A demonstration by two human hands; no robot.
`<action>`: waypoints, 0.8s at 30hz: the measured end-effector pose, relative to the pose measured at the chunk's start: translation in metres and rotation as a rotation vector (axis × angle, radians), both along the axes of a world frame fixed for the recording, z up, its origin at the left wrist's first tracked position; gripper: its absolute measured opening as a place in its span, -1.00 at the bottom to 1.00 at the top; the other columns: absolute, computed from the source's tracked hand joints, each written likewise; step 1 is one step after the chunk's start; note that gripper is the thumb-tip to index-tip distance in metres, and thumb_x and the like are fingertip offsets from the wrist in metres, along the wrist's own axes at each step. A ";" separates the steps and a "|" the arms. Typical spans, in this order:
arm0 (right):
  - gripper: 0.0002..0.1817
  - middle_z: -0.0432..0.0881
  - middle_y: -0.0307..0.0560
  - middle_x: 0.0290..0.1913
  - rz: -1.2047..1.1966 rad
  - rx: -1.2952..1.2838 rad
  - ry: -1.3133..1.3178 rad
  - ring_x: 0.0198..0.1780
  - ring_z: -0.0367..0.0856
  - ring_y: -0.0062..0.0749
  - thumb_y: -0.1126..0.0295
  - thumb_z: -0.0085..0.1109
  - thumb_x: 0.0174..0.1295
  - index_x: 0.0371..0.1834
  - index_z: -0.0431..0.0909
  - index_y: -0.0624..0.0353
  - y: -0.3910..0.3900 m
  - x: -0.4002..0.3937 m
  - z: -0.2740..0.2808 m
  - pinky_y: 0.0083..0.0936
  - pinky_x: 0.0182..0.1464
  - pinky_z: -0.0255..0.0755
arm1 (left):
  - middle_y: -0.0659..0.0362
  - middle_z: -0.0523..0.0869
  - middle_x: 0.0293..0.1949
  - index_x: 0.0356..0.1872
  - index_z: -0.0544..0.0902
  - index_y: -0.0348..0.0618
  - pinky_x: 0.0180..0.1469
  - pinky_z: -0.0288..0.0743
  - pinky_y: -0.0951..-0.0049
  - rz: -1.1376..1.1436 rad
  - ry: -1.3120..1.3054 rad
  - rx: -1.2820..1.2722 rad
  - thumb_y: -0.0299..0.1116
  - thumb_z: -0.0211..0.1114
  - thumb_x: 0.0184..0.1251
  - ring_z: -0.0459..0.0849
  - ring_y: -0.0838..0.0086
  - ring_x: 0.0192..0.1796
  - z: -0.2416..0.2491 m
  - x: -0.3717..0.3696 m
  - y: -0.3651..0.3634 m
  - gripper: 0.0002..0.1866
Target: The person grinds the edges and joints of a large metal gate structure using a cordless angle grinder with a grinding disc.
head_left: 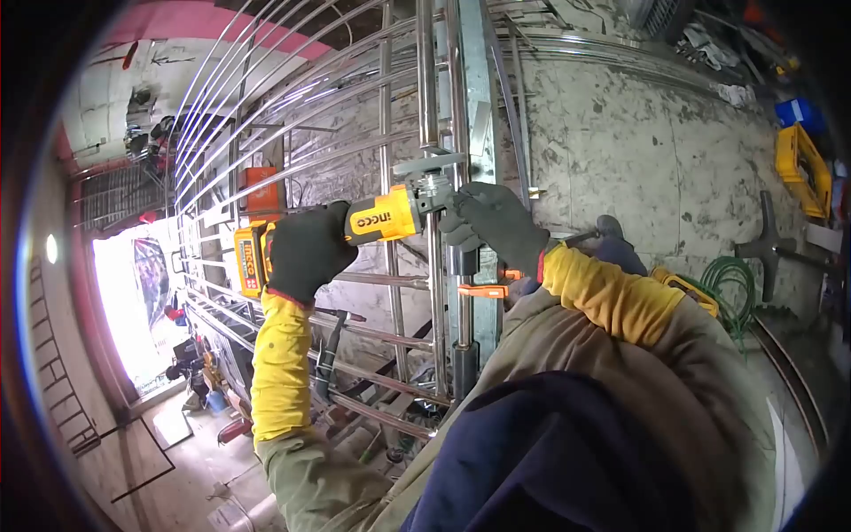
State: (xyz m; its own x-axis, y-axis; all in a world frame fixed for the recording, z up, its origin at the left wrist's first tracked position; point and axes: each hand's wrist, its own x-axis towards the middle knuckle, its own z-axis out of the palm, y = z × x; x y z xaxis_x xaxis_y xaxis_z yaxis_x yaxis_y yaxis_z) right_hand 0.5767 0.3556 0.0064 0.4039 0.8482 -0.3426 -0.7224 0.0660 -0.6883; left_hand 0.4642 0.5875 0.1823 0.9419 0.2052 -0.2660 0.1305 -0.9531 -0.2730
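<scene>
A yellow cordless angle grinder (383, 216) lies across shiny metal tubes, its disc (430, 163) right at one upright tube (427, 80). My left hand (310, 250), in a black glove, is wrapped round the grinder's body just ahead of the battery (251, 259). At the other end, my gloved right hand (496, 222) closes its fingers on the grinder's head; the glove hides part of the head. Below that hand, an orange clamp (483, 290) sits at the frame. Yellow sleeves cover both forearms.
A metal railing (266, 115) of long curved bars spreads to the left. On the right are a yellow crate (802, 168), a blue container (798, 115), a coil of green cable (729, 285) and a dark metal cross-shaped piece (767, 248). An orange box (260, 191) stands behind the bars.
</scene>
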 end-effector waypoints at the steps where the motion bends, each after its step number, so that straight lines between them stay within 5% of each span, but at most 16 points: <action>1: -0.60 0.86 0.06 -0.05 0.001 -0.032 0.014 -0.22 0.83 -0.43 0.13 0.18 0.70 0.35 0.70 0.17 0.002 -0.001 -0.007 -0.48 -0.15 0.76 | 0.00 0.82 -0.37 -0.12 0.80 0.01 -0.17 0.71 -0.01 -0.021 0.006 -0.025 -0.25 0.48 0.13 0.85 0.00 -0.28 -0.003 0.003 0.001 -0.73; 9: -0.57 0.88 0.11 -0.01 0.033 -0.101 0.038 -0.22 0.87 -0.33 0.08 0.20 0.70 0.32 0.72 0.19 -0.002 0.005 -0.011 -0.41 -0.15 0.80 | -0.02 0.86 -0.28 -0.09 0.80 0.02 -0.13 0.71 -0.02 0.000 0.062 -0.028 -0.25 0.48 0.16 0.87 -0.03 -0.22 -0.013 0.012 0.000 -0.72; 11: -0.72 0.85 -0.04 -0.16 -0.047 -0.055 0.057 -0.32 0.79 -0.50 0.20 0.22 0.67 0.12 0.74 0.17 -0.001 0.000 -0.002 -0.53 -0.30 0.66 | -0.02 0.85 -0.29 -0.09 0.80 0.03 -0.13 0.71 -0.02 -0.007 0.041 -0.032 -0.25 0.48 0.16 0.87 -0.03 -0.23 -0.006 0.007 0.002 -0.72; 17: -0.72 0.86 -0.07 -0.18 -0.078 0.053 0.014 -0.35 0.77 -0.55 0.20 0.30 0.63 0.09 0.74 0.20 0.009 -0.006 0.039 -0.58 -0.30 0.62 | 0.03 0.84 -0.30 -0.04 0.80 0.08 -0.15 0.73 0.02 0.040 -0.004 0.041 -0.21 0.56 0.11 0.87 0.01 -0.22 0.039 -0.012 -0.006 -0.66; 24: -0.69 0.85 -0.09 -0.10 -0.045 0.085 -0.055 -0.19 0.82 -0.49 0.18 0.27 0.64 0.20 0.72 0.17 0.010 -0.008 0.059 -0.49 -0.09 0.72 | 0.01 0.84 -0.32 0.09 0.82 0.04 -0.14 0.73 0.05 0.063 -0.064 0.019 -0.19 0.63 0.02 0.86 0.00 -0.24 0.055 -0.028 0.002 -0.49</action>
